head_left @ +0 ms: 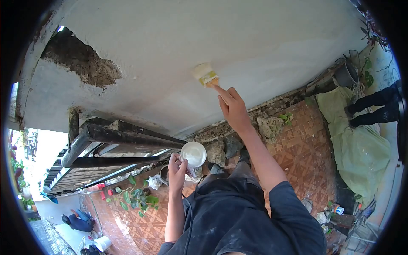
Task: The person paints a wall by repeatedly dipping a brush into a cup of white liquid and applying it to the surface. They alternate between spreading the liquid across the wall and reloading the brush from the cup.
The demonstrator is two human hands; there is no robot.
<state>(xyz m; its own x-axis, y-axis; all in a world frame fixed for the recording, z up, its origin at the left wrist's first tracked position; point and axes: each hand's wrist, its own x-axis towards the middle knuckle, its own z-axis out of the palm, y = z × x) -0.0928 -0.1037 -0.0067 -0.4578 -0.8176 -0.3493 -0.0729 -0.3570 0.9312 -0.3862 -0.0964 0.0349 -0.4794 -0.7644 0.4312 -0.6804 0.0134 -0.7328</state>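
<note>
My right hand [233, 106] is closed round the handle of a paintbrush [208, 77], its index finger stretched along the handle. The pale bristles lie against the white wall [161, 46]. Lower down, my left hand [177, 169] grips a small white cup [194, 154] by its side, and whitish paint shows inside it. The cup is apart from the wall, close to the end of the black metal pipes. Part of the left hand's fingers is hidden behind the cup.
A broken hole [85, 59] opens in the wall at upper left. Black pipes [123, 137] run beside my left hand. Rocks [216, 152] line the wall's foot above the tiled floor [293, 148]. One person stands by a green sheet [346, 127]; another person [78, 221] sits at lower left.
</note>
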